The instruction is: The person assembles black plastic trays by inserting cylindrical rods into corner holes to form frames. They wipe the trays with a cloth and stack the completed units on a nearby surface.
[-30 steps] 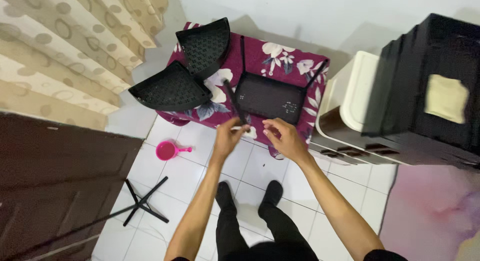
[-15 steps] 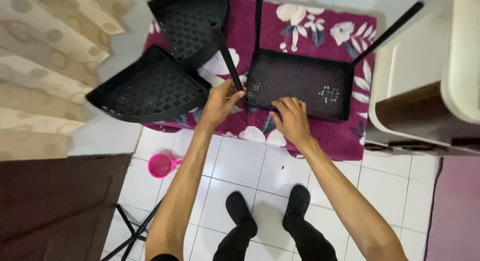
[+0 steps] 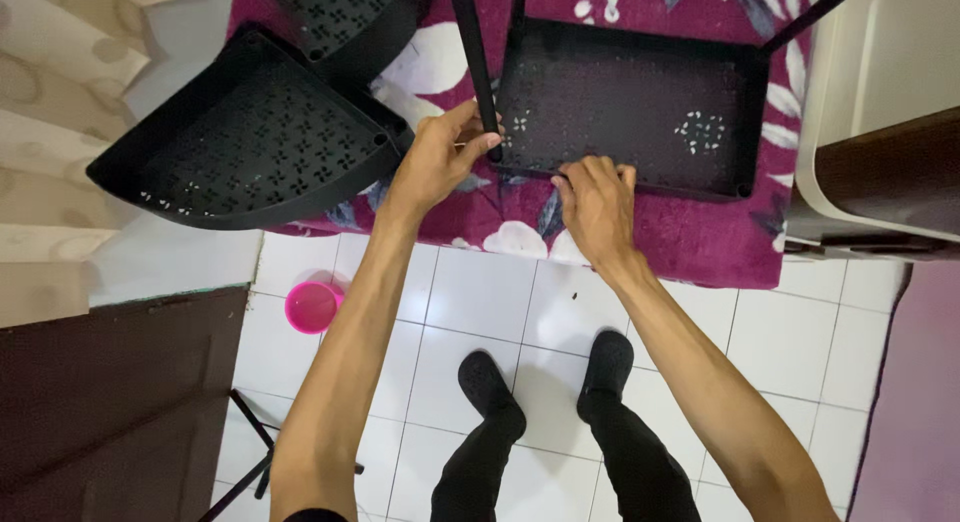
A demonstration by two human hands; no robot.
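the left hand pinches a black pole at the near left corner of the rectangular black tray, keeping it standing. the right hand presses its spread fingers on the tray's near rim, holding it down on the flowered cloth.

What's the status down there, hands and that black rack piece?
Left hand gripping black pole at tray corner. Right hand pressing rectangular tray front rim. Quarter-round shelf lies close left.
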